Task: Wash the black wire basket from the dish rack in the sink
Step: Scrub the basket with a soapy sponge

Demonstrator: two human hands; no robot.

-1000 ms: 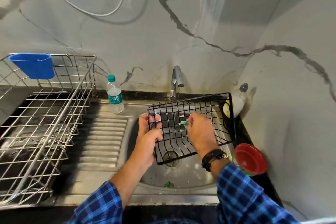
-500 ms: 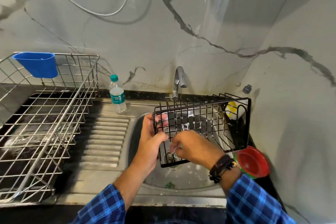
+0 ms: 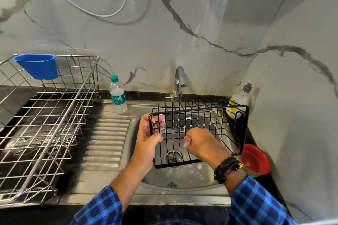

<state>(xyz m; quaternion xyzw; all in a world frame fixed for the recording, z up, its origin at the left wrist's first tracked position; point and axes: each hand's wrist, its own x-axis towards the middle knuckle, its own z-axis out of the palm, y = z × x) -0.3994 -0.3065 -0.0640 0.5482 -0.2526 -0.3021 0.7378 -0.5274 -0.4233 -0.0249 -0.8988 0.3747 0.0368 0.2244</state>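
A steel dish rack (image 3: 45, 126) with a blue cup (image 3: 37, 66) hooked on its rim stands at the left, and a water bottle (image 3: 118, 95) stands beside it. Over the sink (image 3: 182, 179), the left hand (image 3: 148, 142) has its grip clamped on the left edge of the black wire basket (image 3: 199, 133), held tilted above the drain. The right hand (image 3: 204, 144) is fisted against the basket's wires; what it pinches I cannot tell. A soap bottle (image 3: 239, 98) and red bowl (image 3: 255, 160) sit on the desk at the right.

- Left sleeve (image 3: 98, 206), lower centre-left: blue plaid, pushed up the forearm
- Right sleeve (image 3: 256, 204), lower right: same blue plaid
- Right wrist: black beaded bracelets (image 3: 225, 169)
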